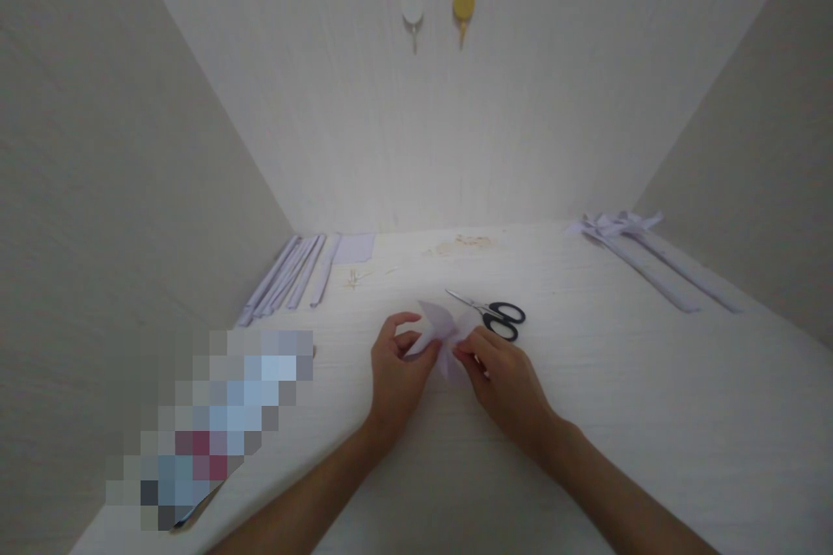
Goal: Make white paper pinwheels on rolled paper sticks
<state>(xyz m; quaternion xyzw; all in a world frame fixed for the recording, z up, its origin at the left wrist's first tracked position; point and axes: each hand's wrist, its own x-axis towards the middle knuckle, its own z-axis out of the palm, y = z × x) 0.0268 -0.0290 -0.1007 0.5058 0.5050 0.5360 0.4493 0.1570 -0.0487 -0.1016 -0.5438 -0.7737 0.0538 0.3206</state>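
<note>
Hands met over a folded piece of pale paper [446, 338] at the middle of the white surface [651, 416]. The left hand [396, 368] curled its fingers and pinched the paper's left edge; the right hand [504, 377] pinched its right side between thumb and fingertips. The paper showed creased, pointed flaps. Scissors [491, 314] with black handles and thin metal blades lay just behind it. Flat folded paper strips [290, 277] lay at far left; longer strips with a bow-like bundle [644, 256] lay at far right. Two wall hooks [437, 13], white and yellow, hung above.
</note>
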